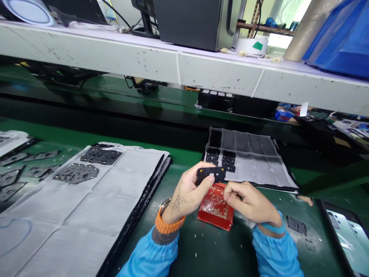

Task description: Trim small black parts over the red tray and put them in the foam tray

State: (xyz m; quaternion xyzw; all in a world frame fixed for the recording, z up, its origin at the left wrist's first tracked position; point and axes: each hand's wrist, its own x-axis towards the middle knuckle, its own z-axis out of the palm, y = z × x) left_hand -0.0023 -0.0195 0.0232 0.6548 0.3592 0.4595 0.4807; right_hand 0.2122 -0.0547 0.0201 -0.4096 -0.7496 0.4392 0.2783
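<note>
My left hand (pixel 184 196) grips a small black rectangular plate (pixel 221 174) between thumb and fingers, above the far end of a red tray (pixel 215 224). Gold and white spots show on the plate's face. Many tiny pale pieces (pixel 217 209) lie scattered inside the tray. Close by on the right, my right hand (pixel 252 202) is closed, with thumb and forefinger pinched together at the tray's right edge. Whatever sits between those fingertips is too small or hidden to make out.
Behind my hands lies a pocketed grey sheet (pixel 259 167) with several black plates (pixel 228 159). A larger stack of pocketed sheets (pixel 121 196) is at left, with dark metal plates (pixel 76 173). One loose plate (pixel 296 226) lies at right, near a black-edged tray (pixel 331 231). A white shelf (pixel 144 57) spans overhead.
</note>
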